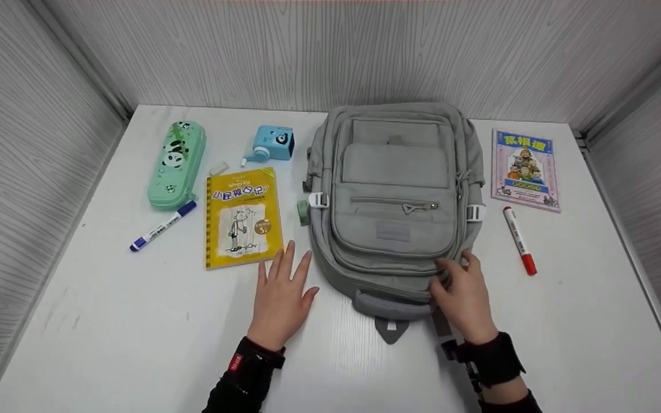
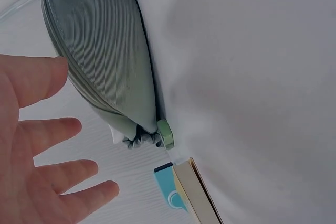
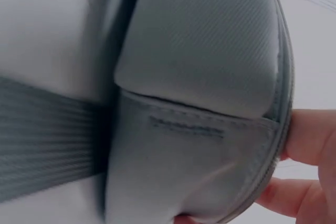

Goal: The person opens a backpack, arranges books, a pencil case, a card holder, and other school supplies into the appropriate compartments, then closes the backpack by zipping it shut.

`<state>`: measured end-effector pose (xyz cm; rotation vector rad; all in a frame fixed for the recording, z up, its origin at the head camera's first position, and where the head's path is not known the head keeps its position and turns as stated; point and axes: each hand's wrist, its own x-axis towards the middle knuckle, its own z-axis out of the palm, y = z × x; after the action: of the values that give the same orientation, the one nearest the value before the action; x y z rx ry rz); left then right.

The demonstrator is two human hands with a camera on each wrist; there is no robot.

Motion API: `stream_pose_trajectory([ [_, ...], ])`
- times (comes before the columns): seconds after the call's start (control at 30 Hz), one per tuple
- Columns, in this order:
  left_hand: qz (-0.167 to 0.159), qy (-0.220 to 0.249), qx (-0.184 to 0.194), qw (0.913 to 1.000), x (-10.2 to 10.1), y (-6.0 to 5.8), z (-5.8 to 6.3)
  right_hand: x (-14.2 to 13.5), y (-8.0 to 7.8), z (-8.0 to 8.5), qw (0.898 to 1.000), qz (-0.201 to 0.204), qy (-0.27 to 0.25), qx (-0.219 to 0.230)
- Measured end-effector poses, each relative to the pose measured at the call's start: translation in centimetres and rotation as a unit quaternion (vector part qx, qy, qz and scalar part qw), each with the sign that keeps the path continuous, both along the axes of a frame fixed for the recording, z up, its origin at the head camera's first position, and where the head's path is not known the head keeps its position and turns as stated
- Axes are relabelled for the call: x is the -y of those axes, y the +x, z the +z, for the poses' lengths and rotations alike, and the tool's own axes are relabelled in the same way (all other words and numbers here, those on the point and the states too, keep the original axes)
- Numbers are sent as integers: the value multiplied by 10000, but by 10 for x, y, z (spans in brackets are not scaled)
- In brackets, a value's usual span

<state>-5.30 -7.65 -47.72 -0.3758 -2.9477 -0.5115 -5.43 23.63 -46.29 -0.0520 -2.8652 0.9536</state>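
A grey backpack [image 1: 396, 166] lies front side up on the white table, its top handle [image 1: 393, 307] towards me. At its near right edge, my right hand [image 1: 465, 298] grips the fabric with curled fingers. In the right wrist view, the thumb and fingers of that hand [image 3: 312, 166] are at the zipped edge, and one fingertip dents the side panel. My left hand [image 1: 280, 304] is spread, palm down, between the backpack and a yellow book [image 1: 273, 229]. Its fingers [image 2: 60, 129] look straight and hold nothing in the left wrist view.
Left of the backpack are a green panda pencil case [image 1: 175, 166], a blue marker [image 1: 163, 226], a white eraser-like piece [image 1: 219, 168], a blue panda sharpener [image 1: 273, 142] and a small green block [image 1: 303, 213]. A pink-and-blue book [image 1: 525, 169] and a red-capped marker [image 1: 520, 241] lie right.
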Motion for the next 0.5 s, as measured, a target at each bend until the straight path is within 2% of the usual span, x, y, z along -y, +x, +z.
stream_pose_trajectory([
  [0.13,-241,141,4,9996,-11,-3,2,2,2,-4,9999,-37,-53,-124],
  [0.33,-999,92,-68,9949,-35,-14,1,-3,0,0,9998,-58,-207,35],
  [0.43,-1374,-79,-52,9905,-44,-19,-2,-14,-11,3,9985,-373,-303,-280],
  [0.5,-1515,-146,-31,9883,-47,-22,-3,-28,-26,5,9955,-671,-368,-559],
])
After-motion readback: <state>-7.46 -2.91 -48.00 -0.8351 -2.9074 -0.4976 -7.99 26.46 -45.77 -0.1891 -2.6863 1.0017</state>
